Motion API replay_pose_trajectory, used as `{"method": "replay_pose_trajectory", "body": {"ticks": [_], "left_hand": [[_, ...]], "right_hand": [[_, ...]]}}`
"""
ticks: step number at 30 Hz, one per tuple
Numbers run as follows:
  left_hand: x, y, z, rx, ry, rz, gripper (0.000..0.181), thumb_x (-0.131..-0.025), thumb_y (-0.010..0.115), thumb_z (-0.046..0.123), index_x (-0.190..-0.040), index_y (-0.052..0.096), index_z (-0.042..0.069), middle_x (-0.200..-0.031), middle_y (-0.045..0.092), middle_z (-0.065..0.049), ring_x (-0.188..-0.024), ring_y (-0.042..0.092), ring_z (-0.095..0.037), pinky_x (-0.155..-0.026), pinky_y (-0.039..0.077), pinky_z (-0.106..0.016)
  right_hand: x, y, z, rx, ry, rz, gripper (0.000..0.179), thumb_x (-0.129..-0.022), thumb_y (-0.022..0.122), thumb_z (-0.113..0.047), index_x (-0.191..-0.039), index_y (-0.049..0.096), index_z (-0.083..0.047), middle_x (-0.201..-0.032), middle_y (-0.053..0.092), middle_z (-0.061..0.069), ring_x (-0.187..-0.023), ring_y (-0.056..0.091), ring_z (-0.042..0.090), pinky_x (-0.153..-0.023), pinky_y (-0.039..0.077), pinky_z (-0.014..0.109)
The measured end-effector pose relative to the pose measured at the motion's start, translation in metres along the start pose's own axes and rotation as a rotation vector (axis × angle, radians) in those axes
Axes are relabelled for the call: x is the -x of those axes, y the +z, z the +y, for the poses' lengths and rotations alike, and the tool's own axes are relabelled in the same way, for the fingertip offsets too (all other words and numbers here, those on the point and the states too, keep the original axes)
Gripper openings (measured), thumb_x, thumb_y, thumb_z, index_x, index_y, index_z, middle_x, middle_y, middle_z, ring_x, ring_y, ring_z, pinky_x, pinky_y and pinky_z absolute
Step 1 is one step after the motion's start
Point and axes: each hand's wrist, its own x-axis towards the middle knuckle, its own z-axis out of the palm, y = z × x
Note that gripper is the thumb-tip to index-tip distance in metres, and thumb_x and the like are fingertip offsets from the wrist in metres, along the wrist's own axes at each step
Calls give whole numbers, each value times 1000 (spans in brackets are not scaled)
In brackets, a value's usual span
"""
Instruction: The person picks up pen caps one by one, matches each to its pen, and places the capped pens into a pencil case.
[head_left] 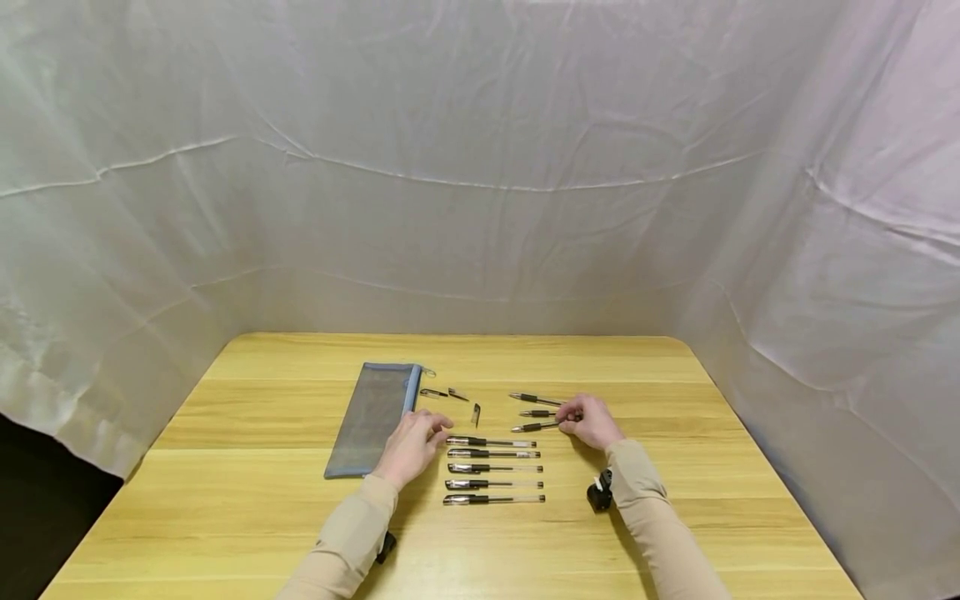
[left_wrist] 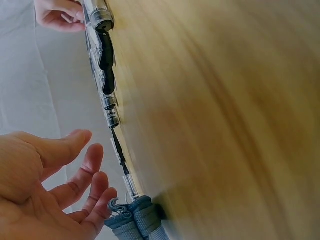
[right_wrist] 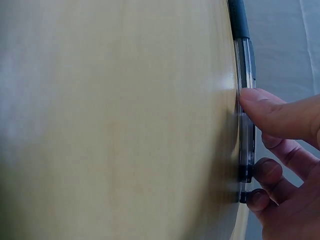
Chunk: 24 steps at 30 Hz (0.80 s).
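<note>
My right hand (head_left: 592, 422) pinches the clear barrel of the nearest uncapped gel pen (head_left: 534, 427) between thumb and fingers. In the right wrist view, the thumb lies along that pen's barrel (right_wrist: 246, 135) and other fingertips are right at the black pen ends. Two more uncapped pens (head_left: 534, 413) lie just beyond it, tips to the left. My left hand (head_left: 412, 446) hovers with relaxed fingers and holds nothing, between a mesh zip pouch (head_left: 360, 429) and the row of capped pens (head_left: 487, 468). Three loose pen caps (head_left: 476, 414) lie beyond the left fingertips.
Several capped pens lie parallel in the row between the forearms, caps to the left. The pouch's blue zipped edge (head_left: 412, 388) faces the caps. The wooden table (head_left: 637, 367) is bordered by grey-white curtains (head_left: 480, 250) at the back and sides.
</note>
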Motion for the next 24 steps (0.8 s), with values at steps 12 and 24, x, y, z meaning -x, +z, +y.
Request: {"method": "replay_pose_trajectory", "body": {"ticks": [12, 24], "left_hand": [[-1, 2, -1, -13, 3, 7, 17, -94, 68, 7, -109, 75, 10, -95, 70, -4, -97, 59, -23, -81, 55, -43], [-1, 0, 0, -1, -2, -8, 19, -94, 67, 5, -111, 74, 10, -98, 70, -5, -99, 59, -24, -83, 56, -45]], "right_hand": [[-2, 1, 1, 72, -11, -9, 9, -81, 78, 0, -87, 77, -6, -103, 68, 11, -97, 63, 28, -94, 51, 50], [3, 2, 3, 28, -35, 39, 5, -83, 78, -4, -87, 77, -6, -103, 66, 13, -102, 61, 32, -99, 48, 54]]}}
